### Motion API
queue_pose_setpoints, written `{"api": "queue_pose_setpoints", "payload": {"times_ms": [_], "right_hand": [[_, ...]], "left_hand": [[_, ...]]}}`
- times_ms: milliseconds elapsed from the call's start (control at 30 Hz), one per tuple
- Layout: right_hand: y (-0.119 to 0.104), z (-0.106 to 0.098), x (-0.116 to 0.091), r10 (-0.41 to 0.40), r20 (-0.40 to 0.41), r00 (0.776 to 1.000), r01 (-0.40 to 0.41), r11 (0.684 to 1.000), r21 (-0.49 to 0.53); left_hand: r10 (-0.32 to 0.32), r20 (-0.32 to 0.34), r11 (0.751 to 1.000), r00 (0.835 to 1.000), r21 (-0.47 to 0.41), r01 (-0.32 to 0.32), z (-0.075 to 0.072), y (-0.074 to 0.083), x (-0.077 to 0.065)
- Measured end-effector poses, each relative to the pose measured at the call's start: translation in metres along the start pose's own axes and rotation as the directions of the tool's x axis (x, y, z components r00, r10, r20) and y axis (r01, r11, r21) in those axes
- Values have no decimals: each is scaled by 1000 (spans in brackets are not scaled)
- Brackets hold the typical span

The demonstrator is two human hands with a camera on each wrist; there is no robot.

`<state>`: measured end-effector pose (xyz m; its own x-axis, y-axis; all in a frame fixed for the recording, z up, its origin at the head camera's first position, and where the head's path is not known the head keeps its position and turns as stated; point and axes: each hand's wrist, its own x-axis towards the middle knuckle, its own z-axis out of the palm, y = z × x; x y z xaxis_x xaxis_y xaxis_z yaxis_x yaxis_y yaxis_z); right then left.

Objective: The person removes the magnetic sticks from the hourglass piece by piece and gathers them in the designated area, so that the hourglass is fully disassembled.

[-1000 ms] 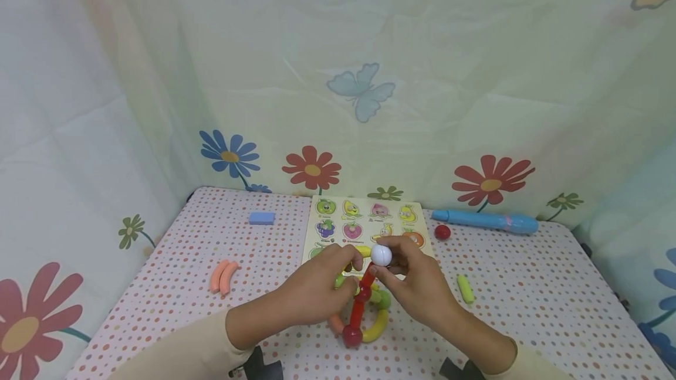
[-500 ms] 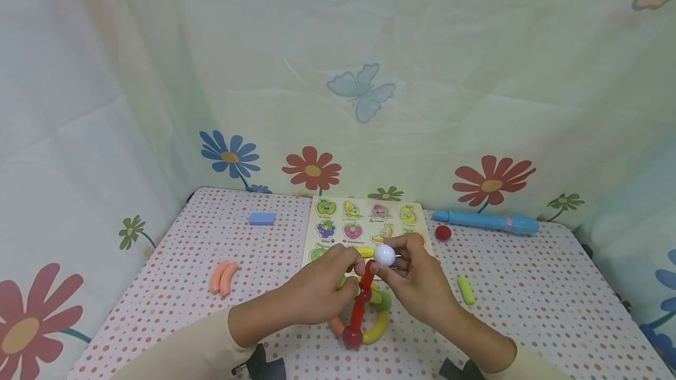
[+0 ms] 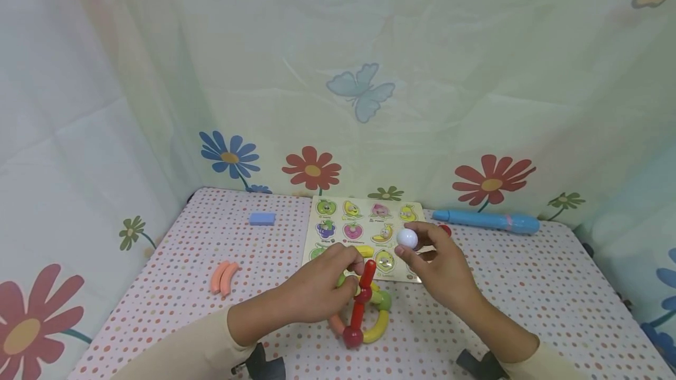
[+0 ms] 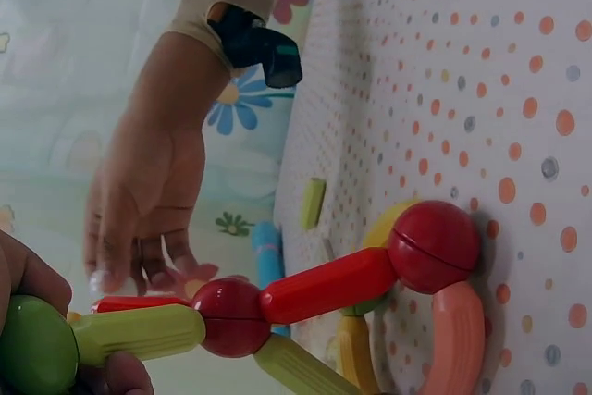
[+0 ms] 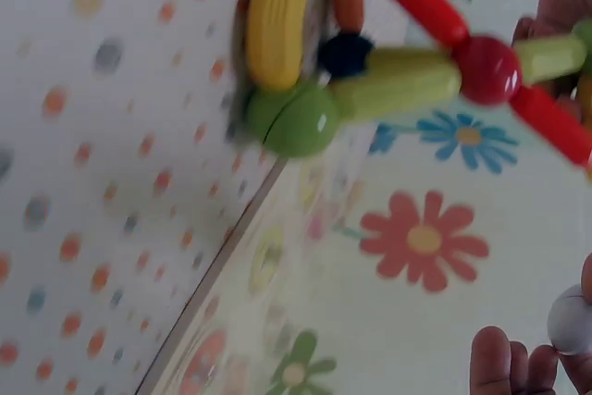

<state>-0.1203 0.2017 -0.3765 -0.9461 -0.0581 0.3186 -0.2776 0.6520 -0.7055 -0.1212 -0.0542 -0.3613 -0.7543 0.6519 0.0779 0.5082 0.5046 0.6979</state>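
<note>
White ball (image 3: 407,238), probably light, hard, slippery and best held round its middle, is pinched by the right hand (image 3: 440,260) near the fruit board (image 3: 409,271), the left hand (image 3: 319,286) pinching the stick frame (image 3: 357,314) on the board's near side

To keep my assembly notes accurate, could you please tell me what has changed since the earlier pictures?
Still pinching the white ball, the right hand has moved rightward and forward, away from the upper red stick. The left hand still holds the stick-and-ball structure, which stays in place, as does the blue block.
</note>
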Motion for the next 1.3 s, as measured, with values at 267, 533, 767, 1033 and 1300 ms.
{"api": "queue_pose_setpoints", "payload": {"times_ms": [267,533,767,1033,1300], "right_hand": [[43,-27,17,22,-25,999,-25,992,-128],[94,-47,33,119,-13,993,-119,970,-210],[123,-56,42,230,3,973,-221,939,-264],[152,-67,51,298,42,954,-274,918,-285],[178,-69,53,277,78,958,-247,931,-269]], "left_hand": [[-6,1,1000,1000,0,6,0,1,0],[6,-5,1000,1000,-10,-6,-1,1,0],[2,-17,1000,1000,-19,-2,0,2,2],[-8,-31,1000,999,-18,8,0,2,2],[-64,-29,997,998,-48,63,1,5,2]]}}
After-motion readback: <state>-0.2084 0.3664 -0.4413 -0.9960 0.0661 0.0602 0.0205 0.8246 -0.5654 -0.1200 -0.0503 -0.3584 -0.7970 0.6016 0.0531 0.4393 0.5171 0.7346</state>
